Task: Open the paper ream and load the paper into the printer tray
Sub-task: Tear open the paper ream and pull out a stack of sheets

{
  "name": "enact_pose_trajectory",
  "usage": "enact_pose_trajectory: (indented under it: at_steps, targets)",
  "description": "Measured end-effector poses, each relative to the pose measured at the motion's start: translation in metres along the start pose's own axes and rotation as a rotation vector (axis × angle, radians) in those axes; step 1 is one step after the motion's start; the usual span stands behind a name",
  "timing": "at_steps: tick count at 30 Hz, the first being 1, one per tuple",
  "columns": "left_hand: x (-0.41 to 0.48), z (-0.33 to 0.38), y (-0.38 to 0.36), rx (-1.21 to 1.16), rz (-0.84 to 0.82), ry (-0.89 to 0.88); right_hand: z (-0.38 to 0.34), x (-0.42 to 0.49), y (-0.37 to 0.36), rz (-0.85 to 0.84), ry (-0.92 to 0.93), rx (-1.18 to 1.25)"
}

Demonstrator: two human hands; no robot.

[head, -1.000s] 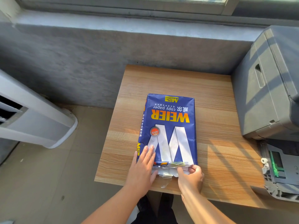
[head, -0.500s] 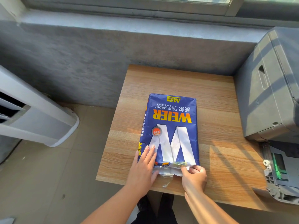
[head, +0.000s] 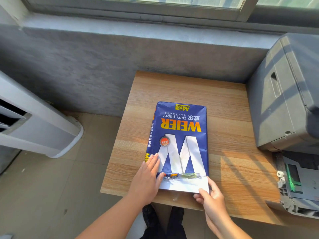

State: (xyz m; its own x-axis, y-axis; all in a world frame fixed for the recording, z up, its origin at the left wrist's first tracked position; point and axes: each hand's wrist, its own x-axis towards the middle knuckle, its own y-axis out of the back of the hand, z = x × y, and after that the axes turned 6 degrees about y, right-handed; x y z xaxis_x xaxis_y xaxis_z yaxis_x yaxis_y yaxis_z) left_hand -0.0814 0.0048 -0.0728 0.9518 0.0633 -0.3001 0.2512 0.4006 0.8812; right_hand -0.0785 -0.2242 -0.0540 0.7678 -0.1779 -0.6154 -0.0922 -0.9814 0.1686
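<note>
A blue paper ream (head: 179, 135) marked "WEIER copy paper" lies flat on the wooden table (head: 229, 118), its near end torn open. A white stack of paper (head: 184, 185) sticks out of that end toward me. My left hand (head: 146, 178) presses flat on the wrapper's near left corner. My right hand (head: 209, 197) pinches the near right corner of the white stack. The grey printer (head: 286, 94) stands at the table's right, and its pulled-out tray (head: 296, 185) with a green guide sits at the right edge.
A white appliance (head: 34, 128) stands on the tiled floor to the left. A grey wall and window sill run behind the table. My legs show below the table's near edge.
The white paper has slid out of the wrapper's near end toward me. My right hand moved back and right with it. My left hand stayed pressed on the wrapper.
</note>
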Motion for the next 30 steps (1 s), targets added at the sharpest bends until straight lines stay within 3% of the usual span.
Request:
enact_pose_trajectory:
  at_steps: [5, 8, 11, 15, 19, 25, 30]
  targets:
    - [-0.002, -0.005, -0.004, -0.167, 0.042, 0.02, 0.003, -0.021, 0.03, -0.131, -0.163, 0.059]
    - [-0.028, 0.006, -0.008, -0.401, 0.158, 0.239, 0.006, -0.021, 0.034, -0.207, -0.203, -0.053]
    - [-0.05, 0.02, -0.013, -0.575, 0.134, 0.481, 0.002, -0.005, 0.022, -0.141, -0.084, -0.205]
    - [-0.053, 0.032, -0.007, -0.733, 0.104, 0.601, -0.007, 0.007, 0.006, -0.024, 0.029, -0.298]
    - [-0.055, 0.034, -0.004, -0.75, 0.005, 0.74, -0.007, -0.002, 0.005, -0.033, 0.055, -0.334]
    - [-0.083, 0.026, 0.007, -0.988, 0.0, 0.807, -0.01, -0.026, 0.015, -0.141, 0.054, -0.244]
    - [-0.116, 0.026, 0.021, -1.074, -0.113, 0.704, -0.002, -0.053, 0.034, -0.219, -0.005, -0.214]
